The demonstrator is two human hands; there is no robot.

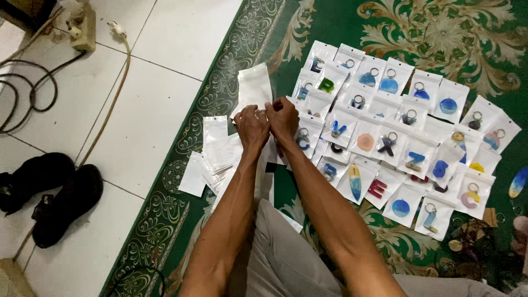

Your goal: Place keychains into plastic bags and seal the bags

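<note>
My left hand (251,127) and my right hand (282,118) meet over the green carpet, and both pinch the lower edge of a small white plastic pouch (254,87) that stands up away from me. What lies between the fingers at the pouch's edge is hidden. Just left of my hands sits a loose pile of empty white pouches (215,154). To the right, several packed pouches with keychains (390,135) shaped as letters and round discs lie in overlapping rows.
A green patterned carpet (165,220) borders a white tiled floor (154,110). A pair of black shoes (52,192) lies at the left. Cables and a power strip (81,27) are at the top left. Loose keychain parts (473,231) lie at the lower right.
</note>
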